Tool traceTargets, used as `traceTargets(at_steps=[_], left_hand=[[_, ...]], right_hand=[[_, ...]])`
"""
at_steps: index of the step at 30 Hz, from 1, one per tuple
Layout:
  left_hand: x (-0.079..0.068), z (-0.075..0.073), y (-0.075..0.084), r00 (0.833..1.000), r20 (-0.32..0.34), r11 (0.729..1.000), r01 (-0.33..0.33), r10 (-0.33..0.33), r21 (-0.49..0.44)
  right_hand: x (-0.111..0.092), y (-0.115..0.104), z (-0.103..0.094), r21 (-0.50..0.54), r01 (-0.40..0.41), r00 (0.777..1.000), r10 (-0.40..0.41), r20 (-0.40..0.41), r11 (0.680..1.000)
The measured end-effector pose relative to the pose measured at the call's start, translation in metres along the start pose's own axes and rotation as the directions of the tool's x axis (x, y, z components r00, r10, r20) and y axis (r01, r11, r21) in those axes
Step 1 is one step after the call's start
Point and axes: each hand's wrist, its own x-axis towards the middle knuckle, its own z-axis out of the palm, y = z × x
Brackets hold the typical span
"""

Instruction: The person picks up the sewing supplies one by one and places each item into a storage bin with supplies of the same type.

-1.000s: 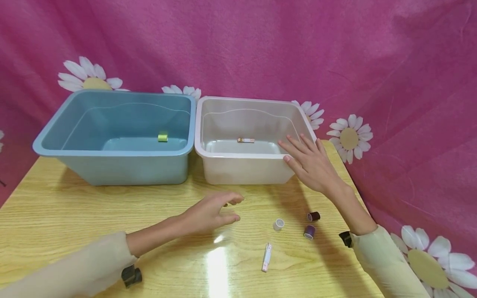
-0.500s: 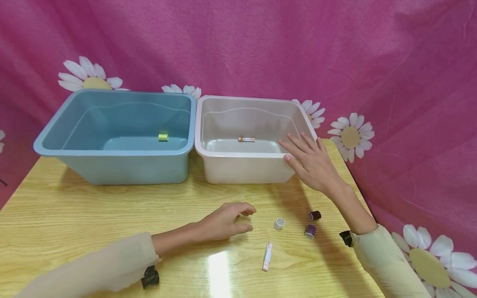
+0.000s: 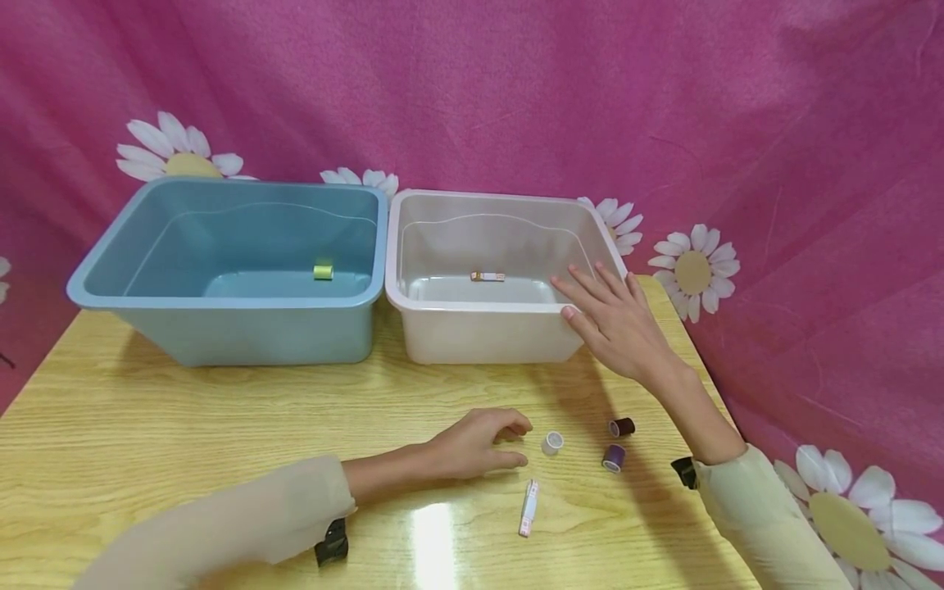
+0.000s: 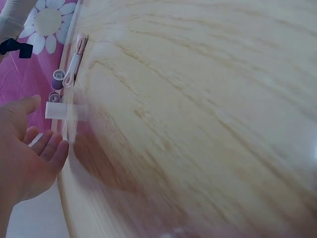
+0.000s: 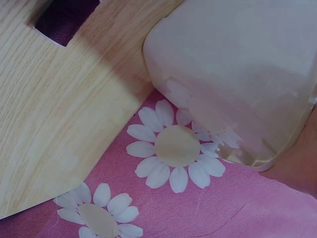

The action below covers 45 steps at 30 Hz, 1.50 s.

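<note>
My left hand [image 3: 475, 444] reaches over the table, thumb and fingers parted and holding nothing. Just beyond its fingertips a white thread spool [image 3: 552, 443] stands upright; the left wrist view shows the same spool [image 4: 56, 110] between thumb and fingers, apart from them. Close by lies a slim folded bundle [image 3: 528, 508], pinkish with a white band round it. Farther right are a purple thread spool [image 3: 614, 459] and a dark maroon one [image 3: 622, 427]. My right hand [image 3: 615, 328] rests with spread fingers on the right front corner of the white tub [image 3: 483, 308].
To the left of the white tub stands a blue tub [image 3: 243, 303], holding a yellow-green thread spool [image 3: 323, 272]. Inside the white tub lies another folded bundle [image 3: 487, 277]. A pink curtain [image 3: 472, 90] with daisies hangs behind the wooden table [image 3: 221, 426].
My left hand has moved right and slightly toward me, up to the white thread spool. The right hand has stayed on the tub's rim.
</note>
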Motion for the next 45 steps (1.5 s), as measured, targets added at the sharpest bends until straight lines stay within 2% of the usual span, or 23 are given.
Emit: traceTargets(at_steps=[12,21,29,36,45], left_hand=[[0.018,0.015,-0.003,1.000,0.003,1.000,-0.015,0.015,-0.002],[0.030,0.026,-0.003,0.998,-0.027,0.999,-0.050,0.051,0.015],[0.039,0.031,0.001,0.997,-0.060,0.998,-0.040,0.044,0.056],[0.043,0.034,0.004,0.997,-0.071,0.994,-0.022,0.029,0.108],[0.039,0.027,0.005,0.998,-0.065,0.997,-0.019,0.024,0.081]], right_hand=[[0.001,0.001,0.002,-0.005,0.002,1.000,-0.002,-0.012,1.000],[0.001,0.000,0.002,-0.003,0.006,1.000,-0.006,-0.017,1.000],[0.001,0.001,0.002,-0.003,0.009,1.000,-0.009,-0.025,1.000],[0.001,0.001,0.001,0.001,0.009,1.000,-0.009,-0.023,1.000],[0.000,0.001,0.002,-0.003,0.013,1.000,-0.013,-0.025,1.000]])
